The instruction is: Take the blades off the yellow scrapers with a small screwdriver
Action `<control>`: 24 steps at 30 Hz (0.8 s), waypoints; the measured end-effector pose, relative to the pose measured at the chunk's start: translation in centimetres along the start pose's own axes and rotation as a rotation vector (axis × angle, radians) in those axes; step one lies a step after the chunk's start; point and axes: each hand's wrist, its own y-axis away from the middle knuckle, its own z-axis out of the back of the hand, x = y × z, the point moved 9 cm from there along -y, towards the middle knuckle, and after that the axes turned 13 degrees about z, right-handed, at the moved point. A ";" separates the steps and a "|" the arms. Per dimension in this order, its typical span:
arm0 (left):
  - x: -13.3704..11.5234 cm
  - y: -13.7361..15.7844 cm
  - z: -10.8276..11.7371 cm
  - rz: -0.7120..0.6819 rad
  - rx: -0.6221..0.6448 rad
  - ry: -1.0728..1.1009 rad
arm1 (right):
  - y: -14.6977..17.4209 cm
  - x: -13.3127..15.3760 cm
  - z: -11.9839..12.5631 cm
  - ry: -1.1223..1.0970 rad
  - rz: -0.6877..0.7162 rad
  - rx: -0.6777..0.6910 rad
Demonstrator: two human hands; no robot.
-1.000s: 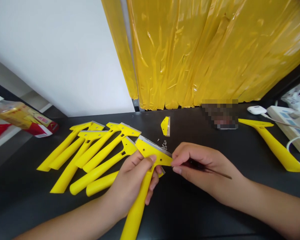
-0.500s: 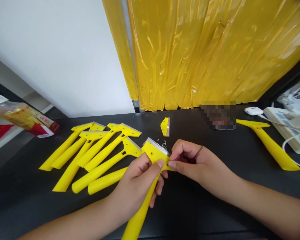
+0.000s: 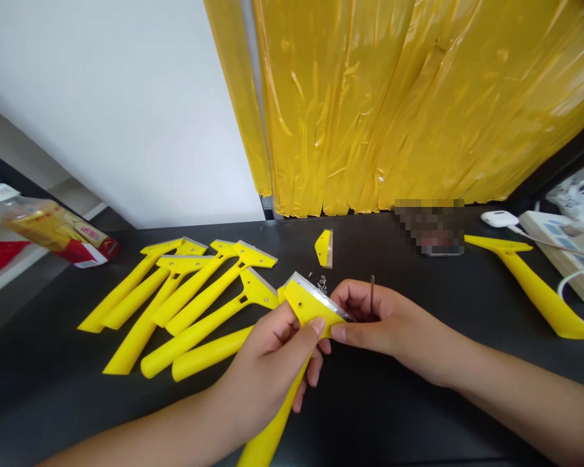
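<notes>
**Both hands on the scraper head**

The left hand [image 3: 267,363] wraps the yellow scraper [image 3: 305,305] at its neck, fingers clenched, lifting it clear of the dark surface [image 3: 394,415] with the metal blade edge tipped up. The right hand [image 3: 374,321] pinches the head's corner and grips a thin hex key [image 3: 372,295] upright. Small screws [image 3: 321,283] lie just behind; finished scrapers [image 3: 194,292] fan out left.

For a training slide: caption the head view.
Both hands, left hand and right hand, grip a yellow scraper over a black table; the right also holds a thin tool.
</notes>
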 end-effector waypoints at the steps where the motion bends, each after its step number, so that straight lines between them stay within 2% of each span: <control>1: 0.0 0.0 0.1 -0.003 -0.009 -0.008 | 0.1 0.0 0.1 0.009 -0.005 0.001; 7: -0.1 0.3 0.5 -0.031 -0.066 -0.089 | 0.3 0.4 -0.2 0.014 -0.014 0.023; 14: 0.1 0.1 0.3 -0.039 -0.054 -0.163 | 0.5 0.2 -0.3 0.044 -0.004 0.011; 24: -0.4 0.3 -0.2 -0.016 -0.021 -0.138 | 0.4 0.3 0.0 0.113 0.044 0.020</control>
